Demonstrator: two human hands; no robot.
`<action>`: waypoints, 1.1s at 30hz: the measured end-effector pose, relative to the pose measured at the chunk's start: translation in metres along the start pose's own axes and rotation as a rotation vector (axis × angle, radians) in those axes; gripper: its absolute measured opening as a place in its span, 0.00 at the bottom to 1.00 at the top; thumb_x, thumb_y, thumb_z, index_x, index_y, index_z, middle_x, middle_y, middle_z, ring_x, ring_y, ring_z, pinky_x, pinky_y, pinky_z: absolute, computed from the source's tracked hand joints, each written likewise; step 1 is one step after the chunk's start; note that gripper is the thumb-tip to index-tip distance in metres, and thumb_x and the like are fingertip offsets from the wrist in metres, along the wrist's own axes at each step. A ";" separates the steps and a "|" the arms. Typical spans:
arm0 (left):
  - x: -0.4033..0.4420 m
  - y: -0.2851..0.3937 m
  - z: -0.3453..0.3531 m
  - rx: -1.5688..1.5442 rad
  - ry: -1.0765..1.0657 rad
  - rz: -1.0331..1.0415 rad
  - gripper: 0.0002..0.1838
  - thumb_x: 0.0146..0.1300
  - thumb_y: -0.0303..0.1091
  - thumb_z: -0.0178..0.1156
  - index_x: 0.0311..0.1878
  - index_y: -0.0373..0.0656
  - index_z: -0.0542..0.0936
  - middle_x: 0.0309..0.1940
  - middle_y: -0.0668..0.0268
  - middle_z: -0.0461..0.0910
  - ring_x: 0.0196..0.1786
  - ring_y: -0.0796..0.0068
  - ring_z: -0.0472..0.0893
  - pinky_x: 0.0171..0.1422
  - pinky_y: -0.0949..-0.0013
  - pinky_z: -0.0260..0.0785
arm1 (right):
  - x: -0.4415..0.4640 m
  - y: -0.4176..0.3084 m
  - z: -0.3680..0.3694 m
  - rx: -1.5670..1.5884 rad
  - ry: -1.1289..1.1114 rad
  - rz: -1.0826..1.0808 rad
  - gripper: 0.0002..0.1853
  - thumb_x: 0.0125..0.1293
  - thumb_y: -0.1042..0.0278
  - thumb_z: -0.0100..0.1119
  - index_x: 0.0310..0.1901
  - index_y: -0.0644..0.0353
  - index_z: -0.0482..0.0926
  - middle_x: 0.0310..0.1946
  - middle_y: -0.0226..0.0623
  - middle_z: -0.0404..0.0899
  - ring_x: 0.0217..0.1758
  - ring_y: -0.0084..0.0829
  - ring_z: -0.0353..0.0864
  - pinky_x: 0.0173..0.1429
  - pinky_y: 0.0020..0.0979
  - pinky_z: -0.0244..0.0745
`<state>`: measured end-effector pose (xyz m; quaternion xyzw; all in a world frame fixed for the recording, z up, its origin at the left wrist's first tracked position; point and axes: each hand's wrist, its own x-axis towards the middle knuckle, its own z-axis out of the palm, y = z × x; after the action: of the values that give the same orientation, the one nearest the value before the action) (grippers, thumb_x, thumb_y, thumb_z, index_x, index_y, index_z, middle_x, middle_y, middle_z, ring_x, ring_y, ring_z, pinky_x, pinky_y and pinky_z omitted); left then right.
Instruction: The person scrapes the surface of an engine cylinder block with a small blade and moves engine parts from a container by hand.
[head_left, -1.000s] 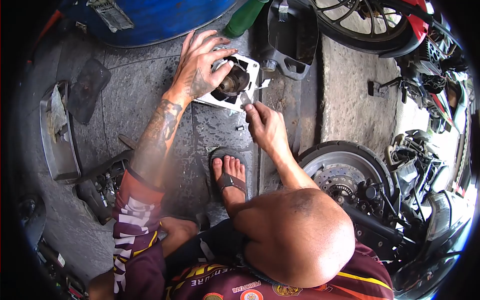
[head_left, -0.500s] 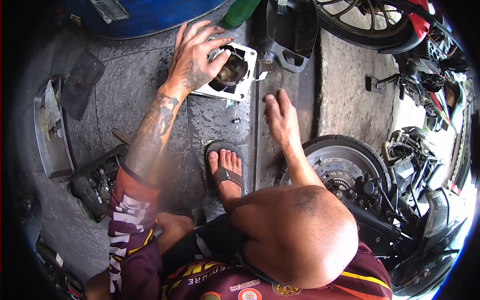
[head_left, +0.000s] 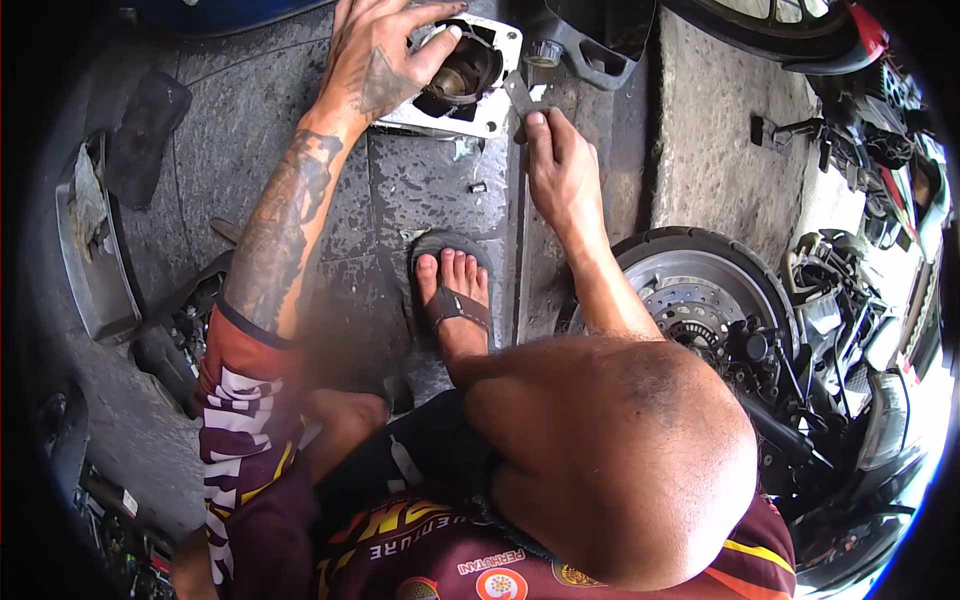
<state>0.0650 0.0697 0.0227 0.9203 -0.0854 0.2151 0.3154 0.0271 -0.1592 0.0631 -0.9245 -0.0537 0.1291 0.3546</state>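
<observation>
A metal engine part (head_left: 488, 112) with a pale flat face and a dark round opening rests on the floor. Over its left side lies my left hand (head_left: 375, 55), fingers spread and thumb on the rim of the opening. My right hand (head_left: 563, 170) is closed on a thin flat blade (head_left: 519, 95), which reaches up to the part's right edge. Fingertips of the left hand run partly out of the frame's top. A small dark cylinder (head_left: 478, 188) lies on the floor below the part.
A cut black jug (head_left: 600, 62) stands right of the engine part. A metal tray (head_left: 97, 270) lies at the left. My sandalled foot (head_left: 462, 300) is below the part. A wheel (head_left: 700, 285) lies at the right, beside motorcycle parts.
The blade in my right hand has come back to the part's right edge after the hand drew away. The view has shifted, with the part now higher in the frame.
</observation>
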 end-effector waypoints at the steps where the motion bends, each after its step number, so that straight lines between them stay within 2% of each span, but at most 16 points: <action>1: 0.000 0.002 -0.001 -0.007 -0.014 -0.022 0.18 0.62 0.42 0.62 0.51 0.46 0.87 0.55 0.60 0.82 0.68 0.57 0.70 0.79 0.44 0.47 | 0.000 -0.001 0.002 0.011 -0.011 -0.011 0.18 0.78 0.59 0.48 0.34 0.65 0.77 0.29 0.57 0.82 0.39 0.61 0.82 0.46 0.53 0.74; 6: 0.001 0.006 -0.005 -0.077 -0.020 -0.049 0.17 0.62 0.41 0.62 0.51 0.45 0.87 0.55 0.61 0.82 0.69 0.55 0.68 0.79 0.45 0.48 | -0.006 -0.001 0.012 -0.028 0.006 -0.024 0.16 0.77 0.62 0.49 0.34 0.65 0.77 0.29 0.56 0.82 0.37 0.60 0.82 0.43 0.53 0.74; 9: -0.001 0.006 -0.002 0.004 -0.020 -0.064 0.17 0.63 0.42 0.61 0.52 0.48 0.87 0.58 0.60 0.82 0.73 0.55 0.66 0.81 0.43 0.43 | -0.011 -0.004 0.015 -0.033 0.047 -0.066 0.16 0.77 0.62 0.49 0.34 0.64 0.77 0.26 0.54 0.82 0.34 0.60 0.82 0.41 0.54 0.76; 12: -0.002 0.004 0.001 0.030 -0.033 -0.078 0.18 0.64 0.43 0.60 0.53 0.49 0.87 0.59 0.60 0.81 0.74 0.54 0.65 0.81 0.42 0.41 | -0.024 -0.006 0.022 -0.040 0.006 -0.017 0.16 0.77 0.62 0.49 0.33 0.64 0.77 0.25 0.55 0.81 0.34 0.61 0.82 0.41 0.54 0.76; 15: -0.002 0.003 0.000 0.039 -0.053 -0.081 0.18 0.64 0.45 0.59 0.52 0.49 0.87 0.59 0.59 0.81 0.73 0.54 0.65 0.81 0.42 0.41 | -0.018 -0.001 0.019 0.012 0.061 -0.047 0.17 0.77 0.62 0.50 0.33 0.65 0.77 0.25 0.55 0.81 0.33 0.61 0.82 0.40 0.53 0.75; 18: -0.001 0.006 -0.001 -0.018 -0.052 -0.098 0.18 0.65 0.45 0.58 0.52 0.49 0.88 0.59 0.59 0.81 0.73 0.54 0.65 0.81 0.42 0.40 | -0.007 0.000 0.013 -0.002 0.062 0.009 0.17 0.77 0.61 0.50 0.33 0.65 0.77 0.26 0.54 0.82 0.34 0.59 0.83 0.41 0.53 0.75; 22: 0.000 0.006 -0.003 -0.013 -0.062 -0.091 0.18 0.64 0.44 0.59 0.51 0.49 0.88 0.60 0.60 0.80 0.74 0.56 0.64 0.81 0.43 0.41 | -0.015 0.000 0.018 -0.063 0.039 -0.066 0.17 0.77 0.61 0.50 0.33 0.64 0.76 0.24 0.57 0.80 0.33 0.60 0.83 0.40 0.54 0.74; 30: -0.003 0.003 0.001 0.014 -0.033 -0.075 0.18 0.64 0.44 0.60 0.52 0.48 0.87 0.60 0.59 0.80 0.74 0.54 0.64 0.81 0.42 0.41 | -0.018 0.001 0.016 -0.094 0.047 -0.086 0.17 0.77 0.62 0.50 0.33 0.65 0.77 0.24 0.52 0.82 0.31 0.56 0.84 0.39 0.50 0.77; 33: 0.000 0.005 -0.001 0.005 -0.050 -0.101 0.18 0.63 0.44 0.61 0.52 0.48 0.87 0.59 0.58 0.80 0.74 0.55 0.65 0.81 0.42 0.41 | -0.012 0.003 0.015 0.002 0.071 -0.082 0.16 0.77 0.62 0.51 0.33 0.64 0.77 0.24 0.54 0.81 0.31 0.58 0.83 0.38 0.52 0.75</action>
<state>0.0630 0.0665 0.0264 0.9292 -0.0463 0.1762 0.3215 0.0112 -0.1543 0.0533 -0.9252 -0.0786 0.0816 0.3622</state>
